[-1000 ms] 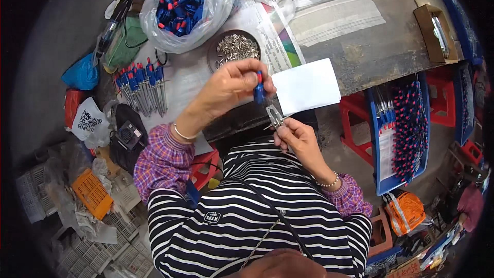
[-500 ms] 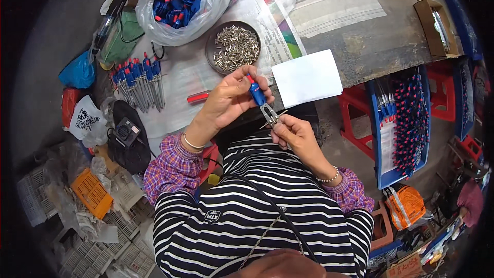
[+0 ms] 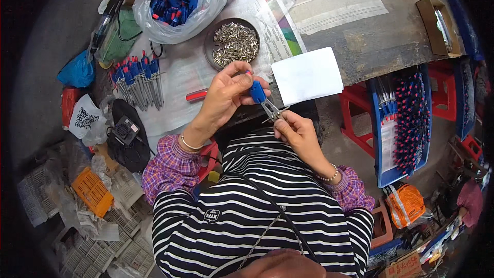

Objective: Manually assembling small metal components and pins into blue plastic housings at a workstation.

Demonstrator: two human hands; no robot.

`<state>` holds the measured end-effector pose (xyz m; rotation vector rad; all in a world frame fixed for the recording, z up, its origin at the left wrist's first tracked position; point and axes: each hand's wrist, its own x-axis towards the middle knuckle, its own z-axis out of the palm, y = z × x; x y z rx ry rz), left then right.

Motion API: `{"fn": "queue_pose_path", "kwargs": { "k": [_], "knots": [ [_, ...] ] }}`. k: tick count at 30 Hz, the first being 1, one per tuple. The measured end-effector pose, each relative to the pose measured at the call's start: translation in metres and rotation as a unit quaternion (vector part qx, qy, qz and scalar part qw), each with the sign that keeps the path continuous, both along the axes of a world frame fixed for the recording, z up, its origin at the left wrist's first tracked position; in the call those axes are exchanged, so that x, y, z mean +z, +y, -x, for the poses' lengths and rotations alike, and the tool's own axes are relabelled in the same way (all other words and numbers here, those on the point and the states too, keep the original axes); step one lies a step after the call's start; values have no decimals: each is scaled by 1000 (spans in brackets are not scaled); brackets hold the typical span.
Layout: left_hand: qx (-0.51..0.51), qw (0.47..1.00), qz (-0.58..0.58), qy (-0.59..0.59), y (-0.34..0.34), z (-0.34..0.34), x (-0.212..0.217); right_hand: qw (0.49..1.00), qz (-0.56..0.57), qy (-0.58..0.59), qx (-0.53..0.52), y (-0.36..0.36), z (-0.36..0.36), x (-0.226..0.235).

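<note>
In front of my body, a small tool with a blue plastic handle (image 3: 257, 92) is held between my two hands. Its handle has a red tip, and slim metal prongs (image 3: 270, 110) stick out of the other end. My left hand (image 3: 226, 92) is closed around the red-tipped end, fingers pinching it. The metal end sits in the pinched fingers of my right hand (image 3: 298, 135), where a thin crosswise metal piece also shows. Just beyond my left hand stands a round dish (image 3: 207, 51) of small metal pins (image 3: 235, 45). A red-handled tool (image 3: 196, 95) lies beside my left wrist.
A clear plastic bag (image 3: 141, 18) full of blue and red parts stands at the far left. Finished-looking blue tools (image 3: 136, 82) lie in a row below it. White paper (image 3: 307, 76) lies right of my hands. A blue tray (image 3: 385, 167) of similar tools stands at the right.
The blue handle has turned between my fingers, so a broader, flatter side now shows. Both hands stay nearly in place, still gripping the tool.
</note>
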<state>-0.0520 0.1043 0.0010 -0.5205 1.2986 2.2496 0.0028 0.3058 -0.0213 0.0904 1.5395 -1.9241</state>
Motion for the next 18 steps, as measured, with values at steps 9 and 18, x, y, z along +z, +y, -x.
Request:
{"fn": "queue_pose_path", "kwargs": {
  "k": [9,18],
  "knots": [
    [16,999,33,37,8,-10,2,989,-110,103,-12,-2,-2,6],
    [4,1000,2,22,7,-11,2,982,-106,152,-19,-3,0,13]
  ]
}}
